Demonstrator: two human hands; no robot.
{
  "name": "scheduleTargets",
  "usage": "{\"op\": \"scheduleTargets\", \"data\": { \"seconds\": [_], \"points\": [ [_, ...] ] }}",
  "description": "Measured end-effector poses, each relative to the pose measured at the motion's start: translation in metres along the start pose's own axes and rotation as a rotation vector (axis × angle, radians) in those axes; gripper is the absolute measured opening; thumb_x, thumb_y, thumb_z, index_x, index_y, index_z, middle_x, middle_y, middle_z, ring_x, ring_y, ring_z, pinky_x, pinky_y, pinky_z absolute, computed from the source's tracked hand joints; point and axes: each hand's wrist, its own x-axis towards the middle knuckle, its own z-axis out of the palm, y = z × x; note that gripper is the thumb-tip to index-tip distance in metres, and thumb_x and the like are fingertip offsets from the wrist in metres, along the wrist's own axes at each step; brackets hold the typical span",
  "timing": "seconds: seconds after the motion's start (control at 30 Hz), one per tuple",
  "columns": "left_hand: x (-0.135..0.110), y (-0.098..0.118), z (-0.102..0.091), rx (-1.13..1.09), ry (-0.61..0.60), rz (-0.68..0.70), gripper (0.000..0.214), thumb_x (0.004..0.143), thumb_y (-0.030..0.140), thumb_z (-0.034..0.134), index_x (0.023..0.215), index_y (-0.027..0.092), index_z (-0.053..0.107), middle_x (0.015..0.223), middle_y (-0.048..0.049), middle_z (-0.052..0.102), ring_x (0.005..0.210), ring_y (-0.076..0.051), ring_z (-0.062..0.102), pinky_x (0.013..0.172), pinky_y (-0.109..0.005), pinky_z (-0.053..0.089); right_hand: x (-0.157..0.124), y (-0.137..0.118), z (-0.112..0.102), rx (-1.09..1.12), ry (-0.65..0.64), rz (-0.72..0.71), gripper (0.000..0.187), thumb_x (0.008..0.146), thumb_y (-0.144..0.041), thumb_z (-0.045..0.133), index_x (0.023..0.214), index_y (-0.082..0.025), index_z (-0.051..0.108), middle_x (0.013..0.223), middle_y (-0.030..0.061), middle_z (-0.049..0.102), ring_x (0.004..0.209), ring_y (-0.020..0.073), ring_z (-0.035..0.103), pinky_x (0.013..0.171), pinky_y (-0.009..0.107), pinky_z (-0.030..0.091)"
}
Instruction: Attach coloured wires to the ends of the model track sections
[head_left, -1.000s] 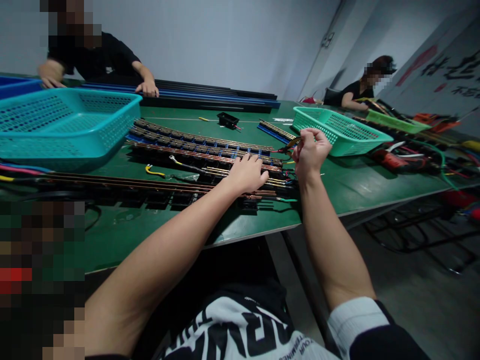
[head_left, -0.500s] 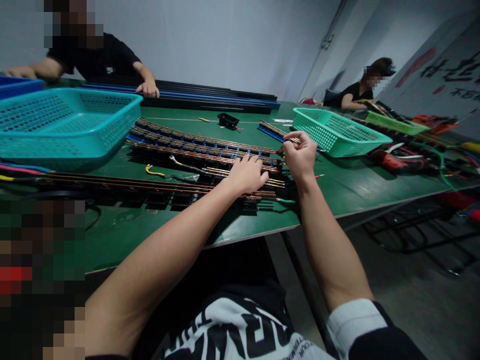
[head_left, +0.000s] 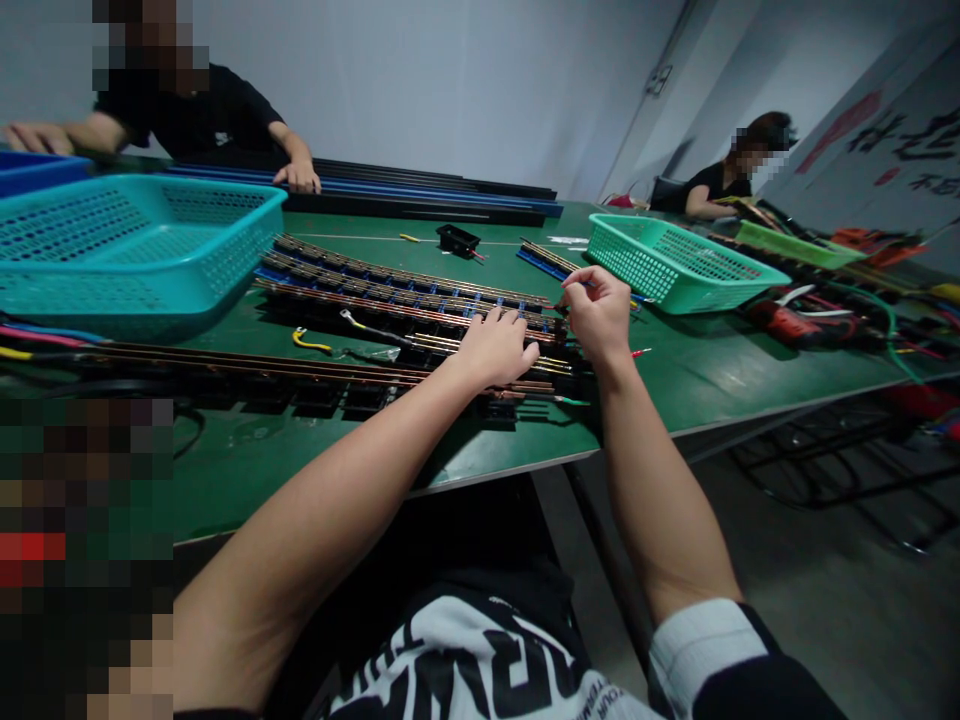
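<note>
A: Your left hand point(head_left: 495, 348) is lying palm down across the metal-rodded strips point(head_left: 390, 278), fingers spreading over the rods, gripping nothing visible. The strips are lying side by side on the green table point(head_left: 472, 455), right in front of you.

B: Your right hand point(head_left: 604, 308) is hanging at their right-hand ends, thumb and forefinger drawing together in a narrow pinch. Whether anything is sitting between those fingertips, I cannot tell.

A: Which step are you doing, then?

B: My reading: you are steadying the strips with the left and doing fine work at the ends with the right. A red-tipped lead point(head_left: 640, 352) is poking out just beside your right wrist.

A: And the next move?

B: By my judgement it is calling for firm left-hand pressure, so nothing is sliding, and a precise pinch among those crowded ends.
</note>
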Motion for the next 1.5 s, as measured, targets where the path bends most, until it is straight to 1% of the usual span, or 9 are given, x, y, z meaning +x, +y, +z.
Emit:
{"op": "scheduleTargets", "data": {
  "seconds": [0.13, 0.2, 0.3, 0.37, 0.53, 0.67, 0.87, 1.17, 1.5],
  "points": [
    [0.0, 0.0, 0.0, 0.005, 0.0, -0.001, 0.051, 0.101, 0.041, 0.037, 0.135, 0.01, 0.058, 0.153, -0.0152, 0.05, 0.141, -0.032, 0.043, 0.111, -0.049, 0.04, 0.007, 0.002, 0.0, 0.235, 0.145, 0.194, 0.014, 0.076, -0.021, 0.058, 0.064, -0.023, 0.051, 0.043, -0.0102, 0.037, 0.034, 0.0063, 0.03, 0.037, 0.023, 0.022],
    [0.0, 0.0, 0.0, 0.004, 0.002, -0.001, 0.05, 0.101, 0.041, 0.037, 0.134, 0.011, 0.059, 0.152, -0.0149, 0.051, 0.14, -0.032, 0.044, 0.111, -0.049, 0.041, 0.008, -0.001, -0.001, 0.32, 0.186, 0.252, 0.019, 0.078, -0.025, 0.06, 0.064, -0.024, 0.048, 0.041, -0.0117, 0.035, 0.031, 0.0052, 0.027, 0.034, 0.022, 0.018],
    [0.0, 0.0, 0.0, -0.001, -0.001, 0.002, 0.049, 0.101, 0.04, 0.037, 0.133, 0.011, 0.059, 0.151, -0.0147, 0.052, 0.14, -0.032, 0.044, 0.11, -0.049, 0.041, 0.005, -0.009, -0.005, 0.397, 0.244, 0.223, 0.023, 0.079, -0.032, 0.064, 0.066, -0.024, 0.047, 0.042, -0.0124, 0.037, 0.03, 0.0044, 0.028, 0.032, 0.019, 0.016],
    [0.001, -0.001, 0.0, 0.0, 0.002, 0.007, 0.049, 0.1, 0.04, 0.037, 0.132, 0.01, 0.06, 0.149, -0.0155, 0.054, 0.139, -0.033, 0.045, 0.11, -0.049, 0.042, -0.001, -0.017, -0.012, 0.446, 0.317, 0.175, 0.022, 0.078, -0.033, 0.065, 0.068, -0.023, 0.048, 0.043, -0.0129, 0.037, 0.032, 0.0044, 0.031, 0.032, 0.018, 0.018],
    [0.001, -0.001, 0.001, 0.004, 0.009, 0.009, 0.048, 0.1, 0.04, 0.037, 0.128, 0.01, 0.062, 0.145, -0.0158, 0.057, 0.137, -0.033, 0.047, 0.108, -0.05, 0.043, -0.034, -0.04, -0.037, 0.544, 0.476, 0.086, 0.012, 0.075, -0.026, 0.065, 0.071, -0.022, 0.054, 0.045, -0.0128, 0.037, 0.033, 0.0043, 0.032, 0.03, 0.017, 0.021],
    [0.0, 0.0, 0.001, -0.002, 0.003, 0.002, 0.05, 0.101, 0.04, 0.037, 0.133, 0.01, 0.06, 0.151, -0.0153, 0.052, 0.14, -0.033, 0.044, 0.11, -0.05, 0.041, -0.051, -0.044, -0.041, 0.539, 0.48, 0.069, 0.013, 0.07, -0.022, 0.068, 0.069, -0.021, 0.055, 0.046, -0.0126, 0.038, 0.034, 0.0047, 0.035, 0.029, 0.018, 0.022],
    [0.001, 0.0, 0.0, 0.001, -0.002, -0.001, 0.05, 0.101, 0.041, 0.037, 0.134, 0.009, 0.059, 0.15, -0.0148, 0.054, 0.14, -0.032, 0.045, 0.111, -0.049, 0.041, -0.057, -0.031, -0.025, 0.498, 0.375, 0.089, 0.014, 0.069, -0.026, 0.068, 0.067, -0.021, 0.056, 0.04, -0.013, 0.039, 0.028, 0.0049, 0.032, 0.027, 0.019, 0.021],
    [0.001, -0.001, 0.002, -0.006, -0.003, -0.002, 0.052, 0.101, 0.041, 0.038, 0.137, 0.009, 0.058, 0.154, -0.0143, 0.049, 0.142, -0.033, 0.042, 0.112, -0.05, 0.04, -0.075, -0.039, -0.026, 0.47, 0.461, 0.081, 0.013, 0.069, -0.028, 0.068, 0.069, -0.021, 0.057, 0.042, -0.0116, 0.044, 0.032, 0.005, 0.035, 0.029, 0.019, 0.025],
    [0.001, 0.0, -0.001, -0.009, -0.01, -0.007, 0.051, 0.101, 0.042, 0.038, 0.136, 0.01, 0.058, 0.153, -0.0147, 0.051, 0.141, -0.032, 0.043, 0.111, -0.048, 0.04, -0.075, -0.03, -0.023, 0.381, 0.456, 0.068, 0.012, 0.072, -0.03, 0.065, 0.071, -0.022, 0.056, 0.041, -0.0116, 0.042, 0.032, 0.0062, 0.034, 0.031, 0.021, 0.026]
  ]
}}
